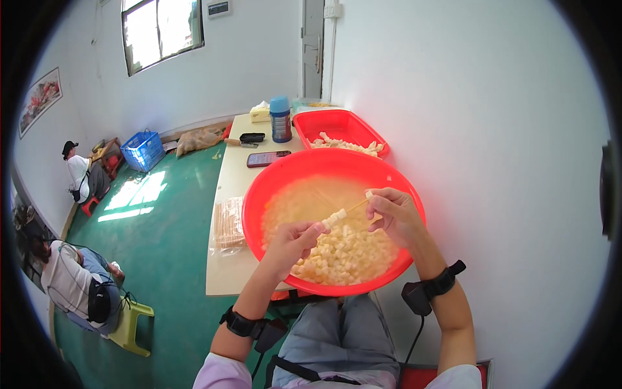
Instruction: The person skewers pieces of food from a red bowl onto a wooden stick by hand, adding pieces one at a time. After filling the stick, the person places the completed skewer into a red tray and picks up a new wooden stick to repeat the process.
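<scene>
My left hand (293, 245) is closed around one end of a thin wooden skewer (356, 206). Pale cut cubes (334, 218) are threaded on it just beyond my left fingertips. At the skewer's other end, my right hand (396, 217) pinches a single pale cube (369, 194) between thumb and finger. Both hands are above a large red basin (254, 194) holding cloudy liquid, with many similar pale cubes (343, 256) heaped on its near side. A few loose skewers appear to lie in the liquid farther back.
A bag of skewers (229, 223) lies left of the basin on the table (227, 275). Behind are a phone (267, 159), a blue flask (280, 120) and a red tub (337, 118) with filled skewers. The wall is close at right. Two people sit on stools at left.
</scene>
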The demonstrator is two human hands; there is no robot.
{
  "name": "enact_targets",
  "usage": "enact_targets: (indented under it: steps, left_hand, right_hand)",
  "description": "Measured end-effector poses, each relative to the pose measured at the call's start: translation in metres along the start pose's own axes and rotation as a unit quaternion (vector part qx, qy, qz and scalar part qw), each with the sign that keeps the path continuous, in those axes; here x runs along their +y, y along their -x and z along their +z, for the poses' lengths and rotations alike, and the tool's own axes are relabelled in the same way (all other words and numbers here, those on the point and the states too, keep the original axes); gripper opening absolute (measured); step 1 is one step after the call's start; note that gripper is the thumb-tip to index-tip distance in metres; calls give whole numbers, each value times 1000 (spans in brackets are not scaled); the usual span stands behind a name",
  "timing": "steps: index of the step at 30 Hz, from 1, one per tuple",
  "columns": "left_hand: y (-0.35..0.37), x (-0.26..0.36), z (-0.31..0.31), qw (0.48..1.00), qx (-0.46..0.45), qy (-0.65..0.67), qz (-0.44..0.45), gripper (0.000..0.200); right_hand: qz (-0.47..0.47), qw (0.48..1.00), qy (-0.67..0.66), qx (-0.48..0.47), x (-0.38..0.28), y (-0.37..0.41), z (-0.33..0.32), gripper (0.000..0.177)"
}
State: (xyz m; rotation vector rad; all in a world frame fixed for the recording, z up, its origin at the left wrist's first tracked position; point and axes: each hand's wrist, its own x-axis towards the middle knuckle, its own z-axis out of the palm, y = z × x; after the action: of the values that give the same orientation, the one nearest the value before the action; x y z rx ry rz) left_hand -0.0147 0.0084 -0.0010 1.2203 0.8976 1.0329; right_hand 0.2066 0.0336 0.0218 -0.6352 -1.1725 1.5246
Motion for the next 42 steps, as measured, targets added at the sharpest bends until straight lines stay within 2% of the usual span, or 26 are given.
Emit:
enact_targets:
  steps: [2,5,8,11,14,17,20,23,27,31,32,33,36,39,42]
  left_hand:
    - [0,0,3,999,17,-29,16,25]
    - [4,-1,8,979,86,-140,121,25]
    - [9,-8,12,939,164,-217,209,25]
    - [11,-6,11,958,154,-177,162,27]
    - [3,-8,-2,997,31,-28,58,27]
    - [-1,-7,1,999,18,-18,21,26]
    - [0,-9,6,984,60,-129,109,26]
    - [5,-12,16,937,129,-235,225,27]
    - [6,-7,9,943,135,-248,174,28]
    - [2,-6,4,987,77,-99,105,29]
    - [2,-7,4,988,87,-77,99,26]
    - [2,-6,6,989,96,-56,96,24]
    - [0,-5,4,989,111,4,98,21]
    - [-2,-6,0,984,121,70,111,22]
    - [-7,-7,-11,975,136,134,116,24]
  right_hand:
    - [19,1000,-2,23,-2,2,0,16]
    - [50,996,-59,45,2,3,5,17]
    - [43,994,-91,49,6,0,12,18]
    - [6,999,-52,11,4,1,15,18]
    - [9,1000,27,2,-2,3,12,17]
    - [39,998,35,31,-5,5,8,16]
    - [84,994,8,65,-4,8,7,16]
    - [139,989,-1,40,7,11,23,16]
    - [104,993,23,41,16,5,27,21]
    - [66,988,134,35,18,1,30,28]
    - [52,985,164,28,19,1,30,30]
    - [40,975,214,37,21,1,29,35]
    - [-18,901,434,12,28,1,10,29]
    - [17,838,542,-56,24,5,1,22]
    - [46,744,657,-108,18,12,12,22]
